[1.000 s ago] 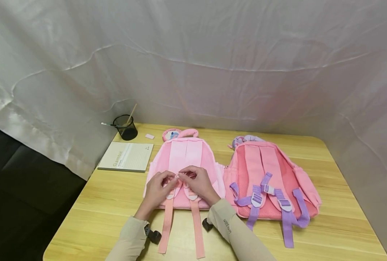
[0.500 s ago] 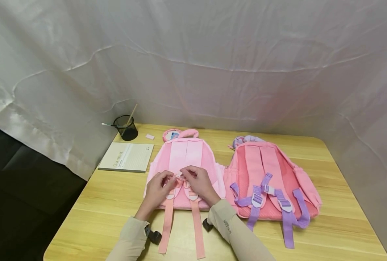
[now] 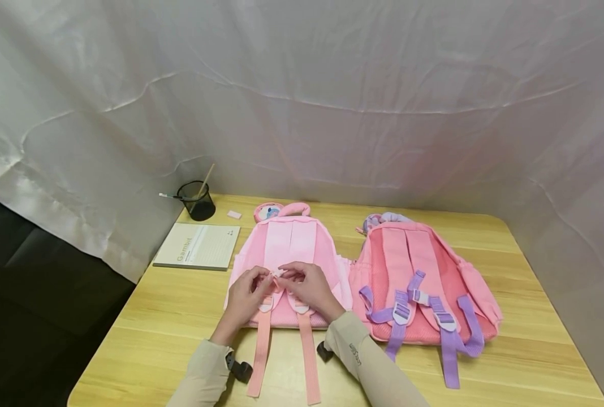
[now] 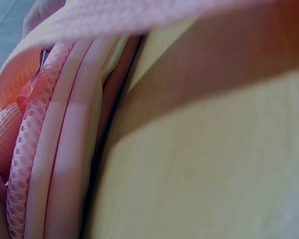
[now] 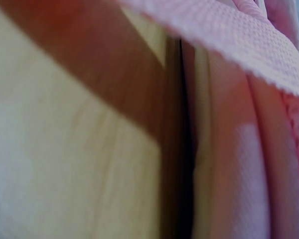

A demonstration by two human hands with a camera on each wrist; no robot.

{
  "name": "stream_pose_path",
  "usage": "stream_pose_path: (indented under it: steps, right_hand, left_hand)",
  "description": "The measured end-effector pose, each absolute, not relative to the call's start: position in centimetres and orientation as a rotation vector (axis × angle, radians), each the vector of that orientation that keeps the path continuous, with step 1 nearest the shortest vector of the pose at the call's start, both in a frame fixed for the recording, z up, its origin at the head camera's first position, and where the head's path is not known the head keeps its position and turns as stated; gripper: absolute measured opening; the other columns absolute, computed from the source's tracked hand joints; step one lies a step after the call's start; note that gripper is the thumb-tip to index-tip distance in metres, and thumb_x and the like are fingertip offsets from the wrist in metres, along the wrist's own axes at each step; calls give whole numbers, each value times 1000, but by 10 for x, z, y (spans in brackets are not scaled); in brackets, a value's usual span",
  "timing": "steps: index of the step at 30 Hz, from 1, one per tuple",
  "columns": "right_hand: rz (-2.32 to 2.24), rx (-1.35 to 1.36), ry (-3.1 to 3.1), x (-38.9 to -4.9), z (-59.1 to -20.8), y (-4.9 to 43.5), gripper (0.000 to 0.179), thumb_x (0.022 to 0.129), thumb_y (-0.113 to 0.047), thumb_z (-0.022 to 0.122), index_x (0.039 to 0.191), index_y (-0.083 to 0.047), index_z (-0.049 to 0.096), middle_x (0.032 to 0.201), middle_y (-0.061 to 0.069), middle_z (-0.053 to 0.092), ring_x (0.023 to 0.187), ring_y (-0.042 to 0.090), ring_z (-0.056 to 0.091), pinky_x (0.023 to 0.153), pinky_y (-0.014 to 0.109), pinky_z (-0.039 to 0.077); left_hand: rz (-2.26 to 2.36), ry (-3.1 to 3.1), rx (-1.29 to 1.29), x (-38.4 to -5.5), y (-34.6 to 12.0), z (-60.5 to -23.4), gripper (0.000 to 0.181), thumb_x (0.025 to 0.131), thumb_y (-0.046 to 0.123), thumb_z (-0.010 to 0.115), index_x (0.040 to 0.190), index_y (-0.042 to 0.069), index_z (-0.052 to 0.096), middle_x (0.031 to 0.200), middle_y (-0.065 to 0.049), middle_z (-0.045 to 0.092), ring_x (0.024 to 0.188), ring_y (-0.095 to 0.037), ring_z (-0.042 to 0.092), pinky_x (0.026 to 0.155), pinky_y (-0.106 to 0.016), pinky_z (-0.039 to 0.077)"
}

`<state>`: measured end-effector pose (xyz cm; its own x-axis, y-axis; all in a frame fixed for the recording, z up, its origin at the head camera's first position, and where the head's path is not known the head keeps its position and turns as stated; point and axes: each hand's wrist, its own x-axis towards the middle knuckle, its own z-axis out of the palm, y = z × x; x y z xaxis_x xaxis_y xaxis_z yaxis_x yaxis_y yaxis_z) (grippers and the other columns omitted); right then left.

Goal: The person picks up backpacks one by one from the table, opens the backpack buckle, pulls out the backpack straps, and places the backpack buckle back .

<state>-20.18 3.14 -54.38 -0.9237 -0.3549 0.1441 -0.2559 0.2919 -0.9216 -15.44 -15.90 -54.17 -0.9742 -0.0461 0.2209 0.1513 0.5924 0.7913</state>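
A light pink backpack (image 3: 290, 240) lies with its strap side up, near the middle of the table. Over its lower back, my left hand (image 3: 244, 297) pinches a pink strap piece between thumb and fingers. My right hand (image 3: 312, 287) meets it fingertip to fingertip, pinching at the small whitish buckle (image 3: 275, 272) there, which the fingers partly cover. Two salmon strap tails (image 3: 259, 359) hang past the bag's bottom edge toward me. In the left wrist view, pink webbing (image 4: 139, 15) crosses above the bag's mesh edge (image 4: 27, 159). Similar webbing (image 5: 229, 37) crosses the right wrist view.
A darker pink backpack (image 3: 396, 243) with purple straps (image 3: 448, 345) lies right beside the first bag. At the left are a notebook (image 3: 197, 246), an eraser (image 3: 234, 215) and a black mesh pen cup (image 3: 200, 209) with pencils. A grey curtain (image 3: 302, 113) hangs behind the table.
The right fingertips moved slightly away from the left ones, baring a whitish piece, then came back against them. The left hand and both bags have stayed in place.
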Motion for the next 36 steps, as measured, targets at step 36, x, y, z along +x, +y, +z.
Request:
stream_pose_path:
  steps: [36]
  right_hand:
    - [-1773, -674, 2469, -201, -545, 33, 8, 89, -20, 83, 95, -16, 82, 91, -3, 77, 80, 7, 67, 74, 24, 55]
  left_hand:
    - [-1347, -2567, -104, -155, -160, -544, 16, 98, 36, 71, 100, 21, 72, 83, 6, 62, 75, -10, 52, 71, -26, 42]
